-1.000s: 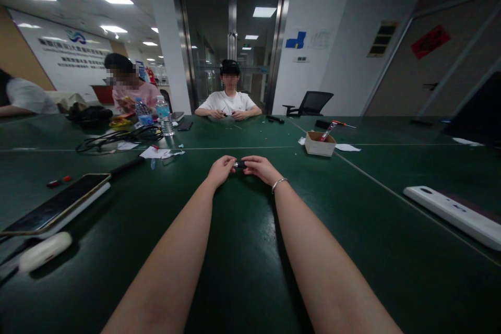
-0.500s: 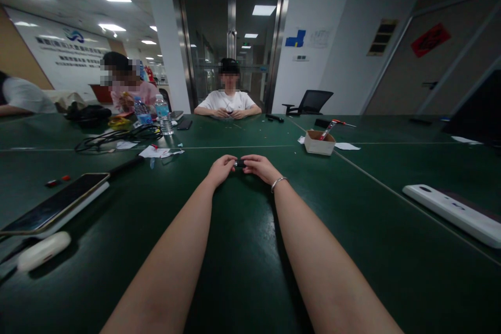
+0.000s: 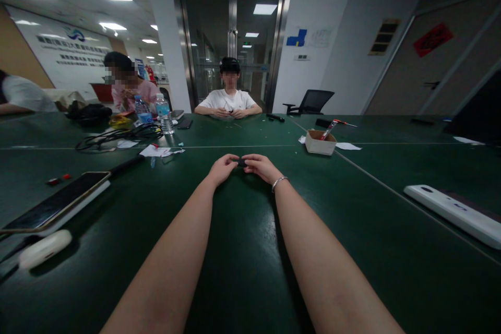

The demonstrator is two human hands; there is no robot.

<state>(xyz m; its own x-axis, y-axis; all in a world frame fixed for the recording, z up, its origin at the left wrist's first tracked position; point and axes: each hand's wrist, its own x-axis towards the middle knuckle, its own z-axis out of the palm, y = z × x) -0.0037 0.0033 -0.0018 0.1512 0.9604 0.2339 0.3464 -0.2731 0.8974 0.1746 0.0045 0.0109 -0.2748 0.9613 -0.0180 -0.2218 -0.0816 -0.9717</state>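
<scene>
Between my two hands is a small black object [image 3: 241, 162], held just above the green table [image 3: 242, 229]. My left hand [image 3: 224, 168] pinches its left end with thumb and fingertips. On its right end the fingers of my right hand [image 3: 261, 167] are closed; a silver bangle [image 3: 279, 183] circles that wrist. The object is too small to make out in detail.
A small box [image 3: 320, 144] holding a tool stands right of centre. At left lie a phone [image 3: 58, 203], a white rounded case [image 3: 46, 249], cables [image 3: 113, 136] and bottles [image 3: 164, 115]. A white device [image 3: 454, 211] lies right. A person [image 3: 229, 99] sits opposite.
The small object has turned slightly between my fingers; the shiny part at its left end no longer shows. Both hands have barely moved.
</scene>
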